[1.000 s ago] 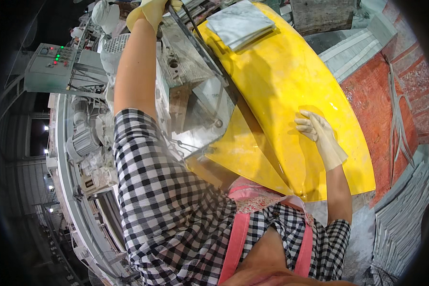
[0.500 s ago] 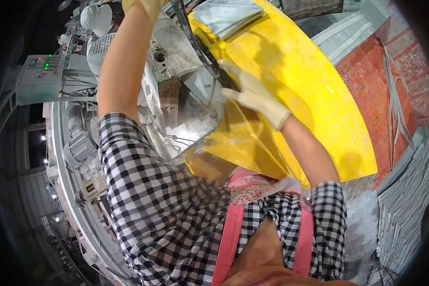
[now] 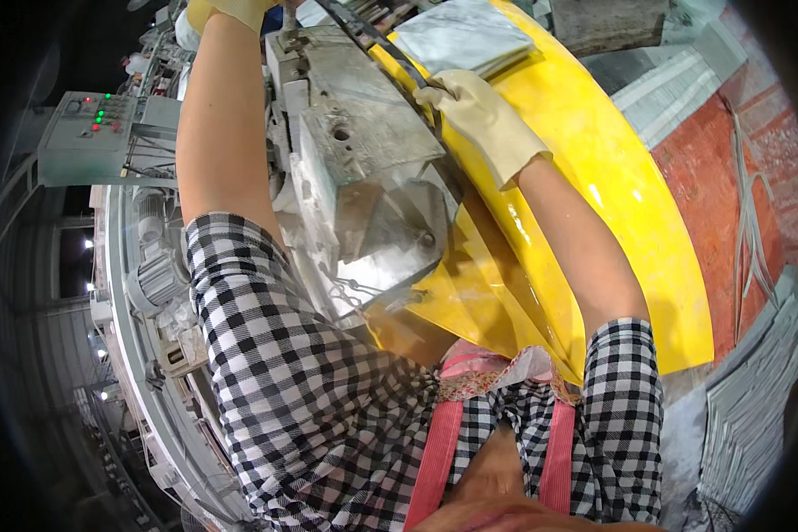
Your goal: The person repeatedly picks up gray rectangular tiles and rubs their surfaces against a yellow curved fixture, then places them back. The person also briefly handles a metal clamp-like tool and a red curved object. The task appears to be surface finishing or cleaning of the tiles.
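Grey machine head [image 3: 363,168], dusty and wet, sat just beyond the checked sleeves, against the curved yellow guard [image 3: 612,213]. Right hand [image 3: 479,115], in a pale glove, had come up off the yellow guard within the last second and now lay curled over the dark bar [image 3: 390,53] along the machine's upper edge, fingers closed on it. Left hand [image 3: 226,11], yellow-gloved, stayed raised at the frame's top edge; grip could not be told. Stacked grey stone tiles [image 3: 465,35] lay farther back.
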Demonstrator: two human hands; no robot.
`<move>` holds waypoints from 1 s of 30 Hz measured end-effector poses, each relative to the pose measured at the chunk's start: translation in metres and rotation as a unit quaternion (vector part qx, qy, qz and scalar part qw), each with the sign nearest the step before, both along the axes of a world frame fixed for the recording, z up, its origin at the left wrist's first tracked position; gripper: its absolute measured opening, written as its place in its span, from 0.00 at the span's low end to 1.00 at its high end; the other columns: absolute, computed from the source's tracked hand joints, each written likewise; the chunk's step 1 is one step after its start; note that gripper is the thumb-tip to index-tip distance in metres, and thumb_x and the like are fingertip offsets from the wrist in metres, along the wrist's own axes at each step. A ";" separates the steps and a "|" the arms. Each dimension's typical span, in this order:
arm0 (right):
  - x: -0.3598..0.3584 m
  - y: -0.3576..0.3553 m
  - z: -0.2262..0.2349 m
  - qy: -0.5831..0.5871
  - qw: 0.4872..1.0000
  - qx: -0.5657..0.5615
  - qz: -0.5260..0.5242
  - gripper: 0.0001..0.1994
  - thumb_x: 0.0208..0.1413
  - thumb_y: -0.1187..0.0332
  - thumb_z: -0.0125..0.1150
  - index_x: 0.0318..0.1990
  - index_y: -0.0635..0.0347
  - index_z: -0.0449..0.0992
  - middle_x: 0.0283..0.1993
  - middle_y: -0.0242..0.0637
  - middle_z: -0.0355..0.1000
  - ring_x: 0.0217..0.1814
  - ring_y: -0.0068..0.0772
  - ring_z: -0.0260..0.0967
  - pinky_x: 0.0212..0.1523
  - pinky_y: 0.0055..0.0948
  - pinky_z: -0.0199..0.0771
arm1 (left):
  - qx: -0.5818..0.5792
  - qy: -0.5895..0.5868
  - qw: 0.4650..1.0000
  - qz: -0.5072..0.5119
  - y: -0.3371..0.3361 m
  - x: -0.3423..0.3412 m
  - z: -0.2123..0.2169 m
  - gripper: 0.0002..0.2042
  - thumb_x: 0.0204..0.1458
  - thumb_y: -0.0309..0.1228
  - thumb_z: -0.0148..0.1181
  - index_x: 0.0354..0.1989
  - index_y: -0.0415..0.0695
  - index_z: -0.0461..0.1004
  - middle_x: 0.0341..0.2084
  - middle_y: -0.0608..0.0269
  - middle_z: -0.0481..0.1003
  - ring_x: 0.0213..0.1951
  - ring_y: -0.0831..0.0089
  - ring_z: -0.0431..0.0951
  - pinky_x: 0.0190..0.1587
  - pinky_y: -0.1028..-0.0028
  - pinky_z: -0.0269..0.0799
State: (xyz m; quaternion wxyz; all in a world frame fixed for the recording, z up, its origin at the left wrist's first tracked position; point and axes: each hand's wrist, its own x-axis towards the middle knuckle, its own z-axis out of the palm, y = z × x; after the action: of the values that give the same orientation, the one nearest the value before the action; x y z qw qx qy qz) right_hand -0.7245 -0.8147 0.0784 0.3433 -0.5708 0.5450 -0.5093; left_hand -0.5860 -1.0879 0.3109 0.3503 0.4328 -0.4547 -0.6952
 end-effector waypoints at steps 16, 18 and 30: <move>0.011 -0.015 0.035 0.031 0.997 -0.061 0.029 0.12 0.64 0.66 0.57 0.37 0.70 0.76 0.30 0.53 0.73 0.34 0.45 0.73 0.38 0.40 0.69 | -0.420 -0.354 0.816 0.181 0.073 0.055 0.027 0.08 0.49 0.29 0.67 0.28 0.35 0.80 0.24 0.54 0.80 0.19 0.71 0.77 0.21 0.72 0.72; 0.012 -0.020 0.032 0.089 0.990 -0.103 0.020 0.15 0.64 0.64 0.58 0.31 0.69 0.73 0.25 0.54 0.69 0.30 0.51 0.72 0.35 0.45 0.69 | -0.415 -0.402 0.790 0.208 0.053 0.082 0.027 0.09 0.50 0.31 0.67 0.27 0.37 0.81 0.25 0.55 0.81 0.21 0.68 0.78 0.23 0.69 0.74; -0.006 0.011 0.026 0.106 0.992 0.009 0.075 0.15 0.63 0.63 0.60 0.49 0.66 0.80 0.45 0.47 0.79 0.47 0.43 0.74 0.51 0.34 0.71 | -0.471 -0.621 0.627 0.008 -0.003 0.177 -0.065 0.19 0.58 0.47 0.58 0.47 0.47 0.83 0.34 0.61 0.81 0.35 0.63 0.80 0.42 0.63 0.73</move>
State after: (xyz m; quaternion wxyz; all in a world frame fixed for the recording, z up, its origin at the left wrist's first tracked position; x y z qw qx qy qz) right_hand -0.7301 -0.8039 0.1040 0.3261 -0.6572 0.5389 -0.4139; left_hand -0.4085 -1.0907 0.2462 0.1470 0.5416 -0.8262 0.0499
